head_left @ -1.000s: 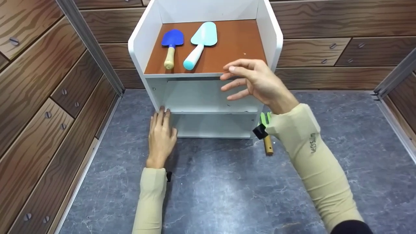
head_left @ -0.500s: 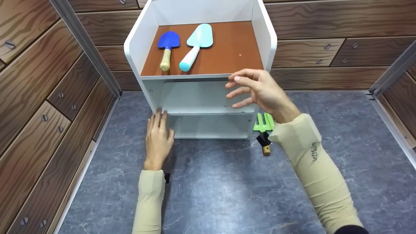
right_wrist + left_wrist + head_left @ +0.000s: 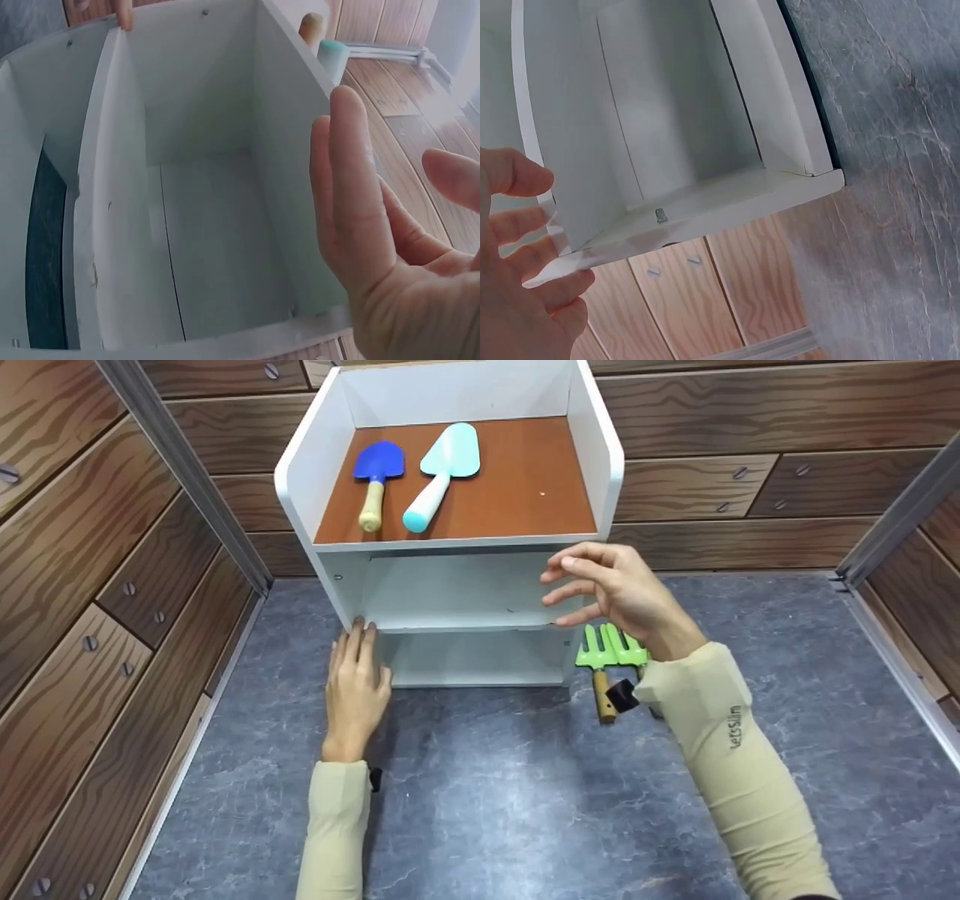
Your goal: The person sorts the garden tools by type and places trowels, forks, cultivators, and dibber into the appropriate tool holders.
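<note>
A small white shelf unit (image 3: pixel 600 442) with a brown top stands on the floor. On that top lie a blue trowel (image 3: pixel 380 461) with a wooden handle and a light turquoise trowel (image 3: pixel 454 454) with a white handle. My left hand (image 3: pixel 354 686) rests its fingertips against the unit's left front edge, at the middle shelf board. My right hand (image 3: pixel 622 592) hovers in front of the unit's right front edge, fingers spread and holding nothing. Below it on the floor lie two green hand forks, the nearer-left fork (image 3: pixel 598 656) with a wooden handle, the other fork (image 3: pixel 628 649) partly hidden by the right wrist.
Wood-patterned panels (image 3: pixel 697 416) surround the space at the back and both sides, with metal frame posts (image 3: pixel 187 465) at the corners. The floor (image 3: pixel 480 810) is grey and marble-patterned. Two shelf compartments open toward me under the brown top.
My right hand has moved down and slightly right, away from the brown top's front edge. Both green forks now show beside the right wrist. The left hand stays at the unit's left edge.
</note>
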`<state>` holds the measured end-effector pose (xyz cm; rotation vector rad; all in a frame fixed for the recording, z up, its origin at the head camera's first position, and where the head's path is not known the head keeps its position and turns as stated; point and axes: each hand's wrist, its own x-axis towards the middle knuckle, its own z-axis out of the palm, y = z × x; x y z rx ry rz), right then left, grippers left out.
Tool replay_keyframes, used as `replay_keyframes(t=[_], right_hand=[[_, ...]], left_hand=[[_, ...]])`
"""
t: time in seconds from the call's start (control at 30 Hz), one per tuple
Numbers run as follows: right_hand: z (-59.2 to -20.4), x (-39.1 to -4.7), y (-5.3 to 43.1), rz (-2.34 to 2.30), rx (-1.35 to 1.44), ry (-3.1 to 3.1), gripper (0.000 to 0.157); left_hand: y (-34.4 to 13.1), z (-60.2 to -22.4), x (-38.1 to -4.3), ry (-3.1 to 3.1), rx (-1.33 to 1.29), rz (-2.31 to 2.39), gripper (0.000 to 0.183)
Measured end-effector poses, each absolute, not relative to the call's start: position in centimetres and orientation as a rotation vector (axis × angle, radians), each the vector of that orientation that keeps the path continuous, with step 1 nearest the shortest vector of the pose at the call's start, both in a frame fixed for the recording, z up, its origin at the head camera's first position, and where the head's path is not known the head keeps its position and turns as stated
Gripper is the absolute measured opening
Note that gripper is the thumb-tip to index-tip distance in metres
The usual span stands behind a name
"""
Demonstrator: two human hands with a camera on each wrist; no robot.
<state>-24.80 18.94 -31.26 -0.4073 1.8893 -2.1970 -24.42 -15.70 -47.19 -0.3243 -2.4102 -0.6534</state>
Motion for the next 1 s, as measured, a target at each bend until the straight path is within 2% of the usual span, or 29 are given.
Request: replay_keyframes(t=[1.0], right_hand=[[-35.4, -24.5, 22.0, -2.178, -0.312, 1.819, 0.018]], left_hand=[[-15.6, -47.4, -24.5, -2.4, -0.342, -0.65, 0.057]])
